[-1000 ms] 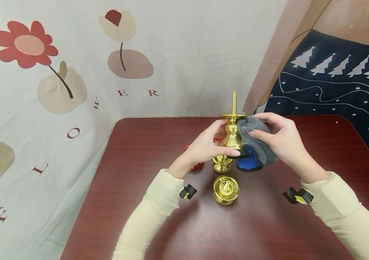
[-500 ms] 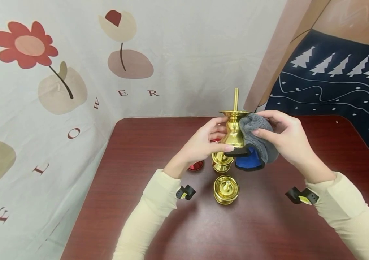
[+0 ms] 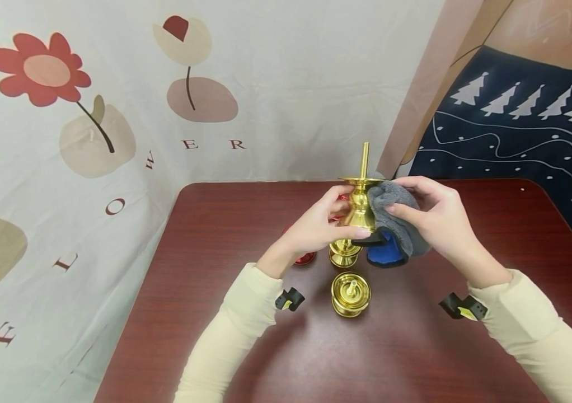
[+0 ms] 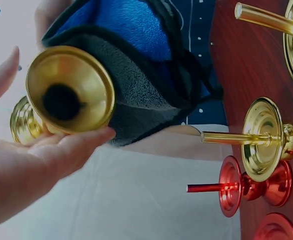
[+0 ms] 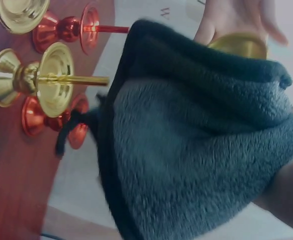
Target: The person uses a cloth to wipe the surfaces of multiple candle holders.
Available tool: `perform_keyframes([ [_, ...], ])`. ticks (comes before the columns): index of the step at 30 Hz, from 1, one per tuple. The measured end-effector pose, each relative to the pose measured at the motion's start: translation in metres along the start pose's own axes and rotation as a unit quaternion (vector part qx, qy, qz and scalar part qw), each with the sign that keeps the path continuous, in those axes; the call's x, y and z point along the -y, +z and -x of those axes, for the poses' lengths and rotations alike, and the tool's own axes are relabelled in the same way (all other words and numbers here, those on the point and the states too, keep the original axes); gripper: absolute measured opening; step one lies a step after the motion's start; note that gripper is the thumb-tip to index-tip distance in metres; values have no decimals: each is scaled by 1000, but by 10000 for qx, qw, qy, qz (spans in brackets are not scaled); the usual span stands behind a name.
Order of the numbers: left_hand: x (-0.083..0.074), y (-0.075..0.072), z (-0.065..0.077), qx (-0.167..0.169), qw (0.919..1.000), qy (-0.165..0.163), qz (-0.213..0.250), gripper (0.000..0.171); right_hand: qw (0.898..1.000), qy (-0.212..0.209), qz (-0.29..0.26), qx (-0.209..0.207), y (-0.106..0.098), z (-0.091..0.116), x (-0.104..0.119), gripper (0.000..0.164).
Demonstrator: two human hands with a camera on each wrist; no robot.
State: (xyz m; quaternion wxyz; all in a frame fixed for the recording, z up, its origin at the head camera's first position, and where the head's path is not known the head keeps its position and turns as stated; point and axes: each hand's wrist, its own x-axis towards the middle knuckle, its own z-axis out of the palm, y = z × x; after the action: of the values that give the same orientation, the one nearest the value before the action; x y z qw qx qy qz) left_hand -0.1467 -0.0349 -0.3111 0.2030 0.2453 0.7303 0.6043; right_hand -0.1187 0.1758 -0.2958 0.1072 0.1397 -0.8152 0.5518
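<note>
My left hand (image 3: 311, 224) grips a gold candlestick (image 3: 360, 210) by its flared lower part, above the table. The candlestick stands nearly upright with its thin spike on top. In the left wrist view the hollow underside of its base (image 4: 94, 82) faces the camera, thumb and fingers around it. Bunched in my right hand (image 3: 444, 221) is a grey and blue cloth (image 3: 399, 210) with dark edging. It touches the candlestick's right side. The cloth (image 5: 186, 150) fills most of the right wrist view and hides much of the candlestick and right fingers there.
On the dark red table (image 3: 205, 280) stand a gold candlestick (image 3: 350, 294) at the front and another gold one (image 3: 343, 258) just behind it. Two red candlesticks stand farther back, one (image 3: 306, 258) partly behind my left arm. A printed curtain (image 3: 286, 112) hangs beyond the table.
Both hands, with the candlestick and cloth, rise slightly and shift right by the middle frame. Now they are lower and back near their first position. Each grip stays the same.
</note>
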Motion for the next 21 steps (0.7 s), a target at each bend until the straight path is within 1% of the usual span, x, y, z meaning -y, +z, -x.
perform_keyframes([
  [2,0,2,-1,-126,9995,8,-276,72,9985,-206,507,-66,3,2,6,33],
  [4,0,4,-1,-256,9986,45,-463,73,9948,-520,874,-111,5,3,10,34],
  [6,0,5,-1,-383,9974,100,-607,75,9895,-871,1147,-127,6,5,14,35],
  [8,-1,5,-1,-478,9965,172,-665,75,9858,-1114,1249,-120,7,6,16,36],
  [10,-1,4,0,-506,9964,225,-637,75,9872,-1173,1080,-62,5,6,16,37],
  [12,-2,2,0,-478,9972,232,-532,74,9913,-1089,736,-5,3,5,16,38],
  [14,-3,0,0,-399,9983,210,-367,75,9957,-888,247,59,-1,3,15,37],
  [16,-4,-1,1,-292,9991,221,-189,76,9975,-689,-145,92,-6,1,13,37],
  [18,-6,-3,3,-169,9995,277,32,77,9979,-467,-422,121,-10,0,9,36],
  [21,-8,-4,4,35,9985,388,388,77,9951,-185,-941,226,-14,-2,1,36],
])
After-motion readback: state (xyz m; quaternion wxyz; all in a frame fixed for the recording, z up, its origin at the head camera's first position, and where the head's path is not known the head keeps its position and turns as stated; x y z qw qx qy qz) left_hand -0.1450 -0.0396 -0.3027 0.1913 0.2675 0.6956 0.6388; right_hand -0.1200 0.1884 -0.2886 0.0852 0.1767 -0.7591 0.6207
